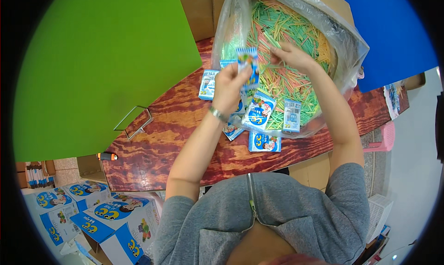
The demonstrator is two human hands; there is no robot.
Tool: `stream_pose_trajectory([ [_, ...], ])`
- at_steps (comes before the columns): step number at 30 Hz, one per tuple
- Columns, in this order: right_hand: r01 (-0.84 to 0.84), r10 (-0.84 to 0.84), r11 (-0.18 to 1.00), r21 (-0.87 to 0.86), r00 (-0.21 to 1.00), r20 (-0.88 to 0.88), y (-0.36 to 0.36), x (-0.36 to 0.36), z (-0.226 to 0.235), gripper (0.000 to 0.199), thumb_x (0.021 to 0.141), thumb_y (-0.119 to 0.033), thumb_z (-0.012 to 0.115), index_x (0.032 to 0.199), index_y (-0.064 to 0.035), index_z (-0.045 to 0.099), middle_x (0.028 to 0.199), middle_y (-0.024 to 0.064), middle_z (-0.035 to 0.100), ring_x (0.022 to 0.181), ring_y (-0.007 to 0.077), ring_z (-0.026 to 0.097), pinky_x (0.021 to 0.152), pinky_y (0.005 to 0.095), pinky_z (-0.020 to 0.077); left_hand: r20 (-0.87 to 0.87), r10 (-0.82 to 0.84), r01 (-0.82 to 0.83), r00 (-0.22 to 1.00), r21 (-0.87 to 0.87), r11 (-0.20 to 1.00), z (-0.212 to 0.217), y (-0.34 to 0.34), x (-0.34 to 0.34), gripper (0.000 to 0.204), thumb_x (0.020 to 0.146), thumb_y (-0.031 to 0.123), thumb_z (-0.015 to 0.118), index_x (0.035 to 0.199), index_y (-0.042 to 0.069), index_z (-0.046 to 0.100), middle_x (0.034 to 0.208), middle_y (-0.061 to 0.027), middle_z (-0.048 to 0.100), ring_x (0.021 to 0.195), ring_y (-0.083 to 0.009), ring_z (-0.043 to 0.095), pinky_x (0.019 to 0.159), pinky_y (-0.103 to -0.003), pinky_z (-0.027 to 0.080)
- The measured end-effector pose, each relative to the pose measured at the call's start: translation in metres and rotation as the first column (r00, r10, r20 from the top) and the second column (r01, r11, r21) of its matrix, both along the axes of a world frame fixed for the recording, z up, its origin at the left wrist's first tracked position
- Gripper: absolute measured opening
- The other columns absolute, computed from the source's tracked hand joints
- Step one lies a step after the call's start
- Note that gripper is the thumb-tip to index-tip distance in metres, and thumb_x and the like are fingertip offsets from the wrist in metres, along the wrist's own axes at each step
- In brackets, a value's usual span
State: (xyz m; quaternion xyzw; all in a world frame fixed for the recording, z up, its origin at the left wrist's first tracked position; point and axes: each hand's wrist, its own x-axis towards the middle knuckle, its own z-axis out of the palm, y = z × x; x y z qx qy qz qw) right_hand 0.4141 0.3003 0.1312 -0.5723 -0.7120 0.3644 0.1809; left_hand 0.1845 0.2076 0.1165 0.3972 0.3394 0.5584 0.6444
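**Me:** Pinched between my left hand's (227, 87) thumb and fingers is one small blue packet (248, 66), held upright above the table (185, 126). Fingers are closed on it.

**Friend:** What is on your far left?

**Me:** A big green board (101, 66) leans over the table. Below it, on the floor, sit blue and white cartons (111, 214). A wire handle (135, 122) lies on the red wood near the board.

**Friend:** And to the right?

**Me:** My right hand (291, 57) reaches into a clear bag (342, 38) full of thin pastel sticks (277, 38). Its fingers curl down among the sticks; I cannot tell whether they hold any.

**Friend:** How far along are you?

**Me:** Several more packets (259, 111) lie flat around the bag's mouth, between my arms. I cannot tell which are filled. Judging by the heap of sticks left in the bag, a good deal of work remains. Farther right stands a blue board (388, 33).
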Motion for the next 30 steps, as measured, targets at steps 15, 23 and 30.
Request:
stream_pose_trajectory([
  [15, -0.275, -0.245, 0.796, -0.539, 0.669, -0.702, -0.061, -0.011, -0.013, 0.019, 0.094, -0.018, 0.06, 0.108, -0.0075, 0.054, 0.083, 0.0028, 0.058, 0.069, 0.0112, 0.059, 0.045, 0.0179, 0.0389, 0.17, -0.23, 0.226, 0.958, 0.041, 0.973, -0.001, 0.022, 0.048, 0.016, 0.093, 0.02, 0.066, 0.098, 0.005, 0.064, 0.087, -0.001, 0.068, 0.073, -0.0064, 0.061, 0.063, -0.023, 0.049],
  [23, -0.14, -0.059, 0.883, -0.448, 0.914, -0.401, -0.08, -0.018, 0.082, 0.034, 0.1, -0.038, 0.053, 0.12, -0.0108, 0.049, 0.082, 0.001, 0.057, 0.071, 0.012, 0.06, 0.053, 0.028, 0.0439, -0.459, 0.317, -0.133, 0.83, 0.389, 0.912, -0.023, -0.009, -0.011, 0.023, 0.08, 0.018, 0.078, 0.083, 0.001, 0.062, 0.074, -0.0049, 0.066, 0.066, -0.0096, 0.06, 0.059, -0.027, 0.047],
  [30, -0.576, 0.47, 0.81, 0.11, 0.75, 0.465, -0.074, -0.039, 0.12, 0.033, 0.099, -0.032, 0.052, 0.102, 0.0006, 0.05, 0.073, 0.0174, 0.058, 0.072, 0.0345, 0.061, 0.065, 0.0462, 0.0459, -0.547, 0.586, -0.153, 0.598, 0.639, 0.754, -0.027, -0.023, -0.01, 0.022, 0.079, 0.016, 0.08, 0.082, 0.004, 0.062, 0.068, -0.002, 0.065, 0.056, -0.008, 0.056, 0.051, -0.025, 0.044],
])
